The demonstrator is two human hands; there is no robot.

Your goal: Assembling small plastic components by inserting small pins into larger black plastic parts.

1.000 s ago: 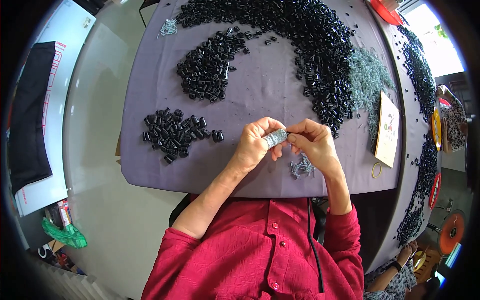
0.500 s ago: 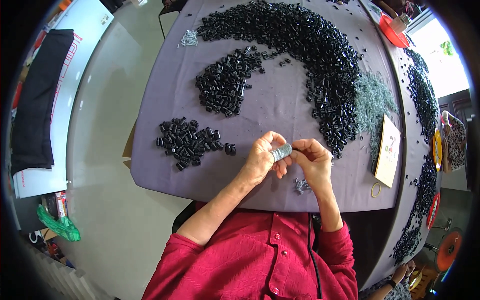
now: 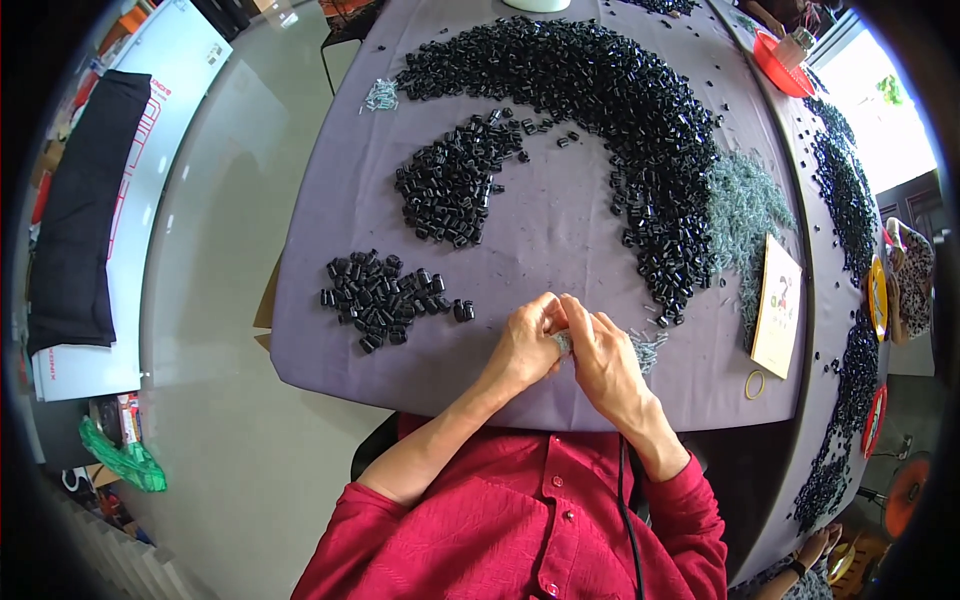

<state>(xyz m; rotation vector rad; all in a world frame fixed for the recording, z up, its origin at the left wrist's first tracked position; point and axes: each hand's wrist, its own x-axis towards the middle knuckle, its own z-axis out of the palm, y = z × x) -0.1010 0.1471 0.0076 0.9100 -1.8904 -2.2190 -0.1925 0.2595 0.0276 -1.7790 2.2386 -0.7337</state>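
Note:
My left hand (image 3: 522,342) and my right hand (image 3: 606,368) meet over the near edge of the table, fingers curled and fingertips pressed together. A grey, cylinder-like thing (image 3: 562,344) shows in part between them; whether it is a held piece or a wrapping on a left finger, I cannot tell. Whatever is pinched at the fingertips is hidden by the right hand. Thin grey metal pieces (image 3: 650,350) lie in a small heap beside the right hand. To the left of my hands is a pile of short black cylindrical parts (image 3: 385,300).
A second pile of black parts (image 3: 450,180) lies farther off, inside a big curved bank of them (image 3: 640,130). Grey metal pieces (image 3: 745,205) spread along its right side, near a pale booklet (image 3: 777,308) and a yellow ring (image 3: 754,385). A red basin (image 3: 782,66) stands far right.
Both hands have drawn closer together, slightly nearer to me. The right hand has turned over the left fingertips and now covers most of the grey cylinder-like thing.

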